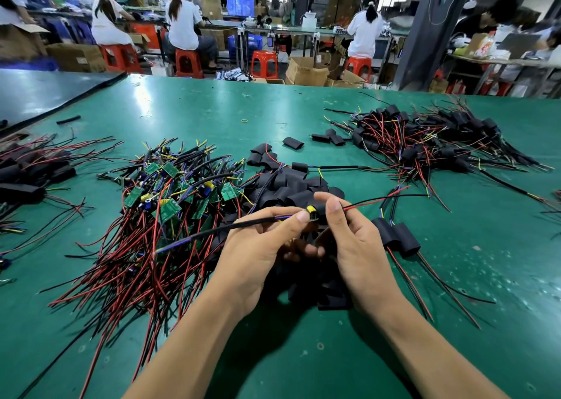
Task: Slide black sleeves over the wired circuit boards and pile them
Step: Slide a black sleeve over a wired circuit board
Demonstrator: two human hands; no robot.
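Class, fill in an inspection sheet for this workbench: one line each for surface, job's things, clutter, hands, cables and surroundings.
Surface: green table, speckled towards the right.
Job's things: bare boards heaped left; loose sleeves in the middle; sleeved pile far right; a sleeved pair lies apart.
Clutter: rubber band; stray sleeve far left.
Hands: left hand and right hand pinch one board between them.
Cables: red and black wires fan from every pile.
Surroundings: workers on red stools; cardboard boxes.
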